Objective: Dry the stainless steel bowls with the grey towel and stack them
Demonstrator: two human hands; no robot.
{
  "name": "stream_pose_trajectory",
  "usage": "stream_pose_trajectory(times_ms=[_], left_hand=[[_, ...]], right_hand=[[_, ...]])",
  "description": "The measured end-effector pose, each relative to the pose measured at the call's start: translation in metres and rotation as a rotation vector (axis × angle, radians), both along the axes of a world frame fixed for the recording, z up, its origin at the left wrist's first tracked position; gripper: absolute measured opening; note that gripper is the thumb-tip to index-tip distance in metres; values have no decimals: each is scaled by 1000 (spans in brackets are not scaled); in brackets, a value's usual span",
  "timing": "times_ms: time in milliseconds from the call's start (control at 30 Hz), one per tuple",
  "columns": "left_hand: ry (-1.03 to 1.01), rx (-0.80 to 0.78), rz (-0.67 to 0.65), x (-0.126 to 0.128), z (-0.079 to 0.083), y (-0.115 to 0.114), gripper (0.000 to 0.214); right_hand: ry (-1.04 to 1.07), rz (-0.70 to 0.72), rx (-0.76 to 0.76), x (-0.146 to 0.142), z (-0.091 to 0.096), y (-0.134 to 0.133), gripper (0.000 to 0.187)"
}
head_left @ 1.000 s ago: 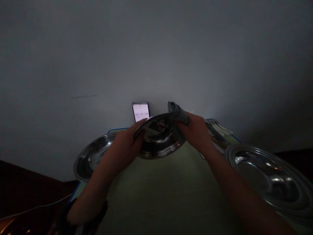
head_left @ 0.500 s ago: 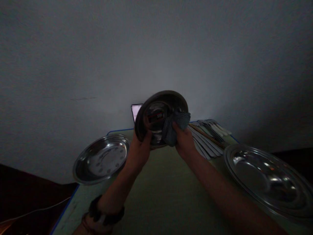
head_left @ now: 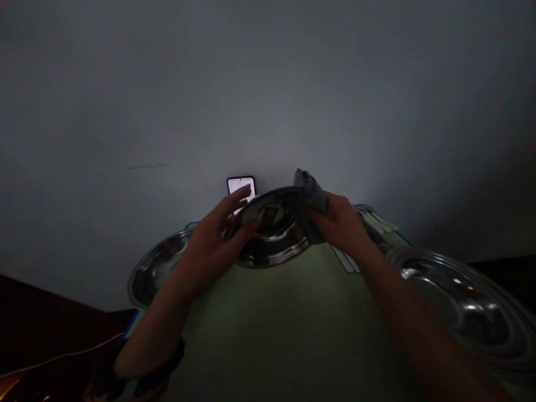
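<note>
A shiny metal bowl [head_left: 278,245] is held up tilted over the table, with a dark label on its inside. My left hand [head_left: 213,240] is at the bowl's left rim, thumb over the inner side and some fingers extended behind the edge. In my right hand [head_left: 341,223] is a grey-blue cloth [head_left: 312,195], closed around the bowl's right rim. Part of the cloth lies inside the bowl and part sticks up above the edge. My right fingertips are hidden behind the cloth.
A metal basin [head_left: 144,273] stands at the left, partly behind my left arm. Larger stacked metal basins [head_left: 473,312] are on the right. Knives and other cutlery [head_left: 377,220] lie at the back right of the green table [head_left: 288,329]. A lit phone [head_left: 242,184] leans against the wall.
The bowl has come lower and tipped to a flatter angle. My left hand has shifted its hold, with fingers spreading higher. My right hand has moved right with the cloth, onto the rim.
</note>
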State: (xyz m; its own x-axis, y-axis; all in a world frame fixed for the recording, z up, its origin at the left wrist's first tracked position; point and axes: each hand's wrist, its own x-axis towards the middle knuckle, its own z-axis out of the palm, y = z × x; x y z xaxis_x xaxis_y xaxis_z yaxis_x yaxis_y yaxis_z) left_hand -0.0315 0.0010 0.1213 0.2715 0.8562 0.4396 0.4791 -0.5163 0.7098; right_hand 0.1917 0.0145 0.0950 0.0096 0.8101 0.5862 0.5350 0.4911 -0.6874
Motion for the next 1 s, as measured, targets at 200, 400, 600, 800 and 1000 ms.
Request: stream_pose_trajectory(times_ms=[200, 400, 600, 800, 1000], left_hand=[[177, 24, 9, 9, -15, 4, 46], [254, 33, 31, 12, -34, 18, 45], [180, 23, 42, 15, -42, 22, 49], [86, -52, 74, 14, -45, 27, 43], [57, -104, 164, 15, -44, 28, 37]], right_hand=[[-288, 130, 123, -14, 3, -11, 55], [-332, 113, 129, -18, -12, -4, 58], [-321, 94, 160, -16, -17, 1, 58], [-217, 55, 154, -9, -31, 11, 49], [121, -4, -16, -5, -62, 26, 20]])
